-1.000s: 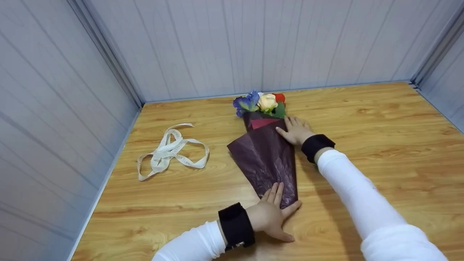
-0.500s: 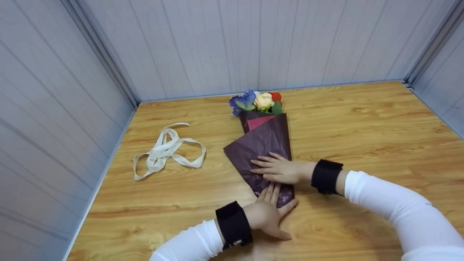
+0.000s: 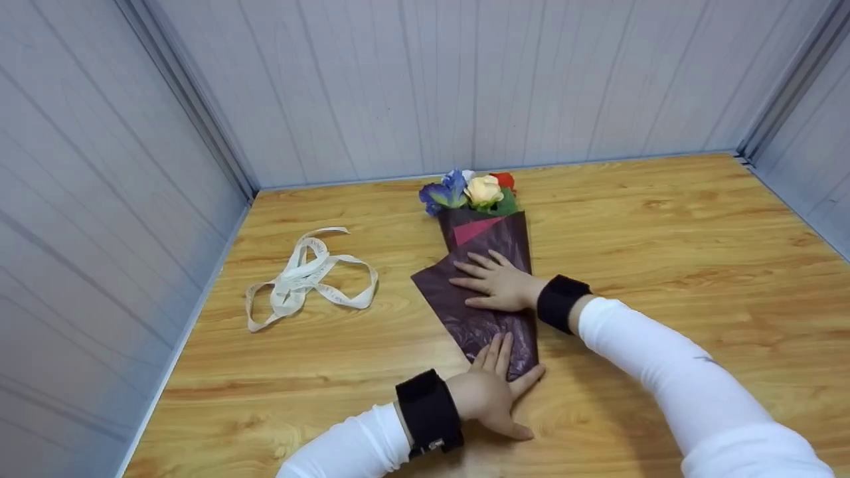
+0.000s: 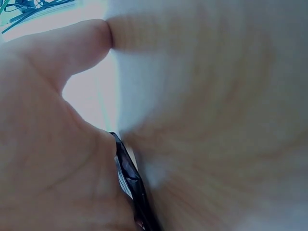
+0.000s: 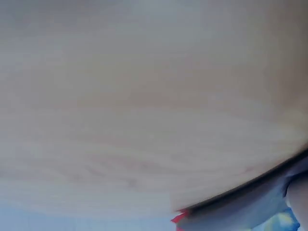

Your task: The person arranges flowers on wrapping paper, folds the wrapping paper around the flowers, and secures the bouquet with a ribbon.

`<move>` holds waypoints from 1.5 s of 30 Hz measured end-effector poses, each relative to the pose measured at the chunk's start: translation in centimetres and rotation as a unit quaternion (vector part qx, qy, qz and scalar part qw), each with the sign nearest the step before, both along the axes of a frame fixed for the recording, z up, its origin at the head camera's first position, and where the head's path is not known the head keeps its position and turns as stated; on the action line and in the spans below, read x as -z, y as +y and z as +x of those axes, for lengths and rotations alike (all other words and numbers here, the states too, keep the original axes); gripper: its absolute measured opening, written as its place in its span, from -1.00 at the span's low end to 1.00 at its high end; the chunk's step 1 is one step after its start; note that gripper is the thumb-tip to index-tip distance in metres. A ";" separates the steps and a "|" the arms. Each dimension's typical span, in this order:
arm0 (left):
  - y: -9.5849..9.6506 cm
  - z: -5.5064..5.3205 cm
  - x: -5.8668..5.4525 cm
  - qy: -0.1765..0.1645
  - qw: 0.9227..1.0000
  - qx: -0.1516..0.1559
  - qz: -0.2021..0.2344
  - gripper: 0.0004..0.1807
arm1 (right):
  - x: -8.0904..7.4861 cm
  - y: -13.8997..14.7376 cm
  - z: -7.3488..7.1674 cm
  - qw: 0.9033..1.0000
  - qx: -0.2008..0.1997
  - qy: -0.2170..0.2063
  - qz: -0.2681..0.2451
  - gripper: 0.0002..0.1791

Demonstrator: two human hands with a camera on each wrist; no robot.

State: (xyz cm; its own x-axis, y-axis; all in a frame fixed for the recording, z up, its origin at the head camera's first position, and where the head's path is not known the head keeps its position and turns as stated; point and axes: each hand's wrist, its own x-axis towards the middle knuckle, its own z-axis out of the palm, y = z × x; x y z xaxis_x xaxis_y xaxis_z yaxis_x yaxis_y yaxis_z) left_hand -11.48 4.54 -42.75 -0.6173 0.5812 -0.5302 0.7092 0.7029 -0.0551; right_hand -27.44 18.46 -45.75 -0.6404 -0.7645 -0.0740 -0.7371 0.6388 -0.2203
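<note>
A bouquet wrapped in dark plum paper (image 3: 458,312) lies on the wooden table, its narrow end toward the person. Blue, cream and red flowers (image 3: 483,191) stick out at the far end, and a pink-red patch (image 3: 475,230) shows in the wrapping's opening. My left hand (image 3: 490,392) rests on the narrow end with fingers spread, the thumb out on the table. Across the middle of the paper lies my right hand (image 3: 495,284), its fingers straight and spread. In the left wrist view the dark paper edge (image 4: 137,192) runs under the palm.
A loosely looped white ribbon (image 3: 302,279) with faint printing lies on the table (image 3: 664,265) left of the bouquet. Grey panel walls (image 3: 372,86) stand behind and at both sides. Each wrist wears a black band (image 3: 430,413).
My right hand has come down from the paper's upper right edge to its lower part, then slid back up to the middle. The left hand has kept its place.
</note>
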 end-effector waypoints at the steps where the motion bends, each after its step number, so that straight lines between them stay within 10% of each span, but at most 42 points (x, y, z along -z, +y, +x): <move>1: 0.0 0.0 0.0 0.000 1.000 0.002 0.000 0.07 | 0.0 0.0 -0.2 1.000 0.013 0.000 0.003 -0.38; 16: 0.2 0.3 -0.3 -0.001 1.000 0.017 0.018 0.08 | -0.9 -0.4 -3.2 0.982 0.179 -0.038 0.049 -0.34; 22: 0.1 0.2 -0.3 -0.013 1.000 0.007 0.025 0.07 | -0.7 -1.1 -3.0 0.982 0.180 0.005 0.063 -0.37; 34: -0.6 -0.1 -0.5 -0.053 0.998 0.007 0.045 -0.07 | 0.1 0.3 4.5 1.000 0.009 0.019 -0.001 -0.42; 45: -1.9 -0.8 0.0 -0.126 0.986 0.029 0.101 -0.18 | 0.1 2.4 10.2 0.999 -0.006 0.029 -0.040 -0.39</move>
